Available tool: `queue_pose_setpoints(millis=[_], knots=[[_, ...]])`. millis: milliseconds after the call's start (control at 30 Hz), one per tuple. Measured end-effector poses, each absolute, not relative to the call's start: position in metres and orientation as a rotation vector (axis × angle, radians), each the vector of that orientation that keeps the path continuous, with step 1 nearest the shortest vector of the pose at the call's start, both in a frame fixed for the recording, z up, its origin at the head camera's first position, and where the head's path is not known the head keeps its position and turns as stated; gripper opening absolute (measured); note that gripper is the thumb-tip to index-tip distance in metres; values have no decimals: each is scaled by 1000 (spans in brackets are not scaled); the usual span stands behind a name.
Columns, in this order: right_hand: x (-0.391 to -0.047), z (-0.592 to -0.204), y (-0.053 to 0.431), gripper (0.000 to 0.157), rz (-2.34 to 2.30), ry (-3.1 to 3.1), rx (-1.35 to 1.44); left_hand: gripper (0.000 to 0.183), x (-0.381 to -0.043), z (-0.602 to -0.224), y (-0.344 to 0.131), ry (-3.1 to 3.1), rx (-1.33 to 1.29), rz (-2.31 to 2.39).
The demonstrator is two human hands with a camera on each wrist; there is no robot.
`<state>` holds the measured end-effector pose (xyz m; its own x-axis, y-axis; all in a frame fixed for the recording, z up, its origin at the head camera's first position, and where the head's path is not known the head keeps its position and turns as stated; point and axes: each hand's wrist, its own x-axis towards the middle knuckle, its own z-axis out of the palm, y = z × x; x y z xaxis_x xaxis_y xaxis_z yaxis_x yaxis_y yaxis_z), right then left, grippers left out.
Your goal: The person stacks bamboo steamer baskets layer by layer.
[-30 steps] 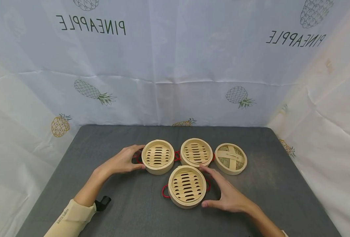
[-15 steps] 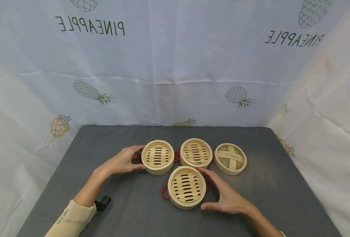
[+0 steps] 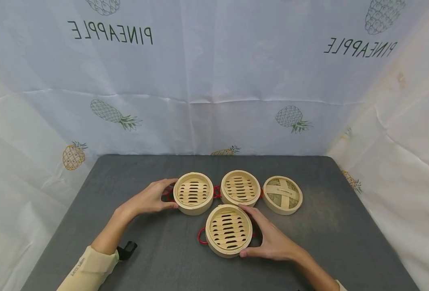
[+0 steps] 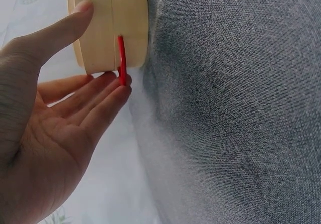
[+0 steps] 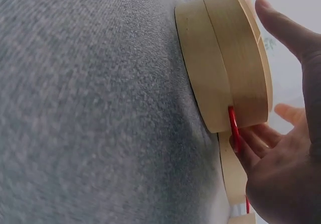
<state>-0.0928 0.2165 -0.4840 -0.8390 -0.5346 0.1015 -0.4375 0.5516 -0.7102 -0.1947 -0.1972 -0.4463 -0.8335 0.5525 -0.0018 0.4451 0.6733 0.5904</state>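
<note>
My left hand (image 3: 150,198) grips the left bamboo steamer basket (image 3: 193,193), thumb on its near wall and fingers behind, beside a red handle (image 4: 123,61). Its slatted base faces up. Around the right side of the front bamboo steamer basket (image 3: 229,229) curves my right hand (image 3: 272,238), fingers spread at the far wall and by the red handle (image 5: 234,126). In the right wrist view its thumb stands slightly off the wall. A third slatted steamer basket (image 3: 240,186) sits behind the front one. The woven bamboo lid (image 3: 282,195) lies to its right.
All of it rests on a dark grey table (image 3: 156,258). A white curtain (image 3: 214,81) printed with pineapples hangs along the back and sides. A black strap (image 3: 127,250) shows at the left sleeve (image 3: 91,266).
My right hand has moved left and closed in around the front steamer basket, its thumb coming nearer the wall. The left hand and the baskets stay in place.
</note>
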Motion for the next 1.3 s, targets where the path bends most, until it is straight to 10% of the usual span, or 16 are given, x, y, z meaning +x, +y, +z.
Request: queue_pose_setpoints(millis=[1300], knots=[[-90,-496,191,137,-1238,2677,-764,86,-196,-446,-198,2694,817,885]])
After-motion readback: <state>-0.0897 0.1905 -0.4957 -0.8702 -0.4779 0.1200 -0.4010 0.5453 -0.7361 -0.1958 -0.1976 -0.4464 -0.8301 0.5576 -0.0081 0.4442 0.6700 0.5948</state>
